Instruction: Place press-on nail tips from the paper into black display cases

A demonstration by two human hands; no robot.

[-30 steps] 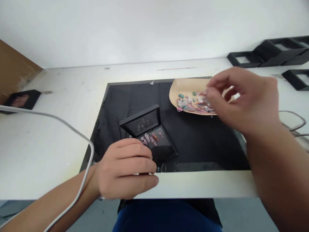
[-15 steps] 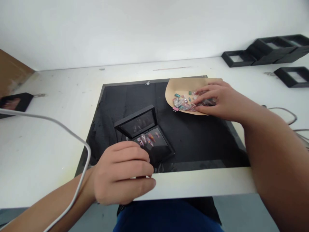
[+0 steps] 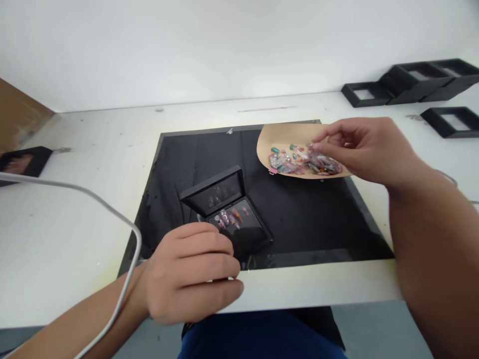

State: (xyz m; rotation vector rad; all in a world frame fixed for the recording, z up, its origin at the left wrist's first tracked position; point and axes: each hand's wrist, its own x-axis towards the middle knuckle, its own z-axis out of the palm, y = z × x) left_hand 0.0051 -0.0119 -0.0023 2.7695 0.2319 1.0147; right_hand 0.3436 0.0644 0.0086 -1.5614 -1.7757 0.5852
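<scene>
A small black hinged case lies open on a black mat, with several coloured press-on nails in its base. My left hand rests at the case's near corner, fingers curled against it. A tan paper sheet at the mat's far right carries a heap of loose nails. My right hand hovers just over that heap, thumb and fingertips pinched; whatever is between them is too small to make out.
Several empty black frames are stacked at the far right of the white table. Another black case sits at the far left by a brown board. A grey cable loops over my left forearm.
My right hand dropped onto the nail heap half a second ago and has now lifted slightly with fingers pinched. My left hand has stayed at the case.
</scene>
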